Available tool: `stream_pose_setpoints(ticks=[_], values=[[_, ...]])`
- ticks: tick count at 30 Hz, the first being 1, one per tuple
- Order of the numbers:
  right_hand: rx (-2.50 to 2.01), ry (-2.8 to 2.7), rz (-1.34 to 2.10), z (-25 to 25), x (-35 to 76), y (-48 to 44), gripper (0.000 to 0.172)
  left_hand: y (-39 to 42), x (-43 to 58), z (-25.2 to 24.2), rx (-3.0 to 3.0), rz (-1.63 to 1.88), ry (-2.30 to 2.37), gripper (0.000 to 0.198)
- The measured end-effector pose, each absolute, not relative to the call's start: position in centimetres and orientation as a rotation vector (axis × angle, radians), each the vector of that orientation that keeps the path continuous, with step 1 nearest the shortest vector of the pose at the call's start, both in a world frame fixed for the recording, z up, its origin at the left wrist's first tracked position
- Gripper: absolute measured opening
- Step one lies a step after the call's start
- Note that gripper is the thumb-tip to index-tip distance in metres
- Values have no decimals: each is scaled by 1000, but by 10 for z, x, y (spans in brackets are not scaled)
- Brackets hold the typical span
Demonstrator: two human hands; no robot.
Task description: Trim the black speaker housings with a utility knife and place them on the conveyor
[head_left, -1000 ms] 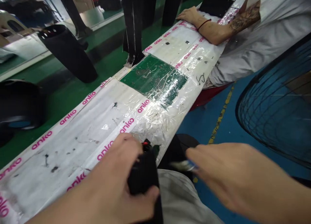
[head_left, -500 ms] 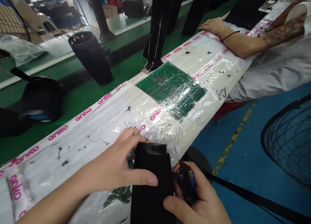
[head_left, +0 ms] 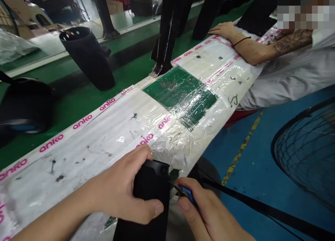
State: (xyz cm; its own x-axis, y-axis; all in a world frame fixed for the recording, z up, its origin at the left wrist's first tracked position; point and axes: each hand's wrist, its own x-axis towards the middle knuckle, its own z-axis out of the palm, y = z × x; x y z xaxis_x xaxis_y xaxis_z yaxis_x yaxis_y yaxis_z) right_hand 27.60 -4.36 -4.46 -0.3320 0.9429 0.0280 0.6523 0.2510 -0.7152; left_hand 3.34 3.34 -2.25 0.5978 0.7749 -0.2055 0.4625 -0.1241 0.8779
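Observation:
My left hand (head_left: pixel 123 188) is wrapped around the upper part of a long black speaker housing (head_left: pixel 150 185), thumb across its face and fingers over the far side. The housing stands tilted at the near edge of the bench, its lower end cut off by the frame. My right hand (head_left: pixel 200 209) grips a blue-and-black utility knife (head_left: pixel 188 195) between thumb and index finger. Its thin tip points at the right edge of the housing, near the top; whether it touches is hard to tell.
The bench (head_left: pixel 104 129) is covered in plastic film and printed tape. A green belt (head_left: pixel 128 68) behind carries black housings (head_left: pixel 89 56). A dark post (head_left: pixel 166 35) rises beside it. A co-worker's arm (head_left: pixel 246 47) rests farther along. A fan guard (head_left: pixel 306 147) stands right.
My right hand has come off the housing's face and turned the knife towards its upper right edge. The housing has shifted left and tilted. Housings on the belt appear farther left.

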Motion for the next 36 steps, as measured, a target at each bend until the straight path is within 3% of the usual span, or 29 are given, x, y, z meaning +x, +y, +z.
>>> stream_pose_setpoints(ticks=[3, 8, 19, 30, 34, 36], values=[[-1316, -2370, 426, -25, 281, -24, 24, 36, 32, -23, 1811, 372, 1010, 44], [-1267, -2592, 252, -11, 280, -8, 29, 36, 35, -28, 1835, 395, 998, 46], [-1274, -2687, 260, -14, 280, -10, 30, 36, 34, -27, 1826, 403, 974, 48], [-1245, -2733, 55, -16, 282, -13, 59, 36, 32, -29, 1740, 379, 971, 47], [-1244, -2779, 184, -24, 284, -10, 58, 35, 28, -33, 1650, 358, 927, 46], [-1275, -2727, 281, -30, 284, -8, 48, 36, 28, -33, 1635, 337, 919, 46]])
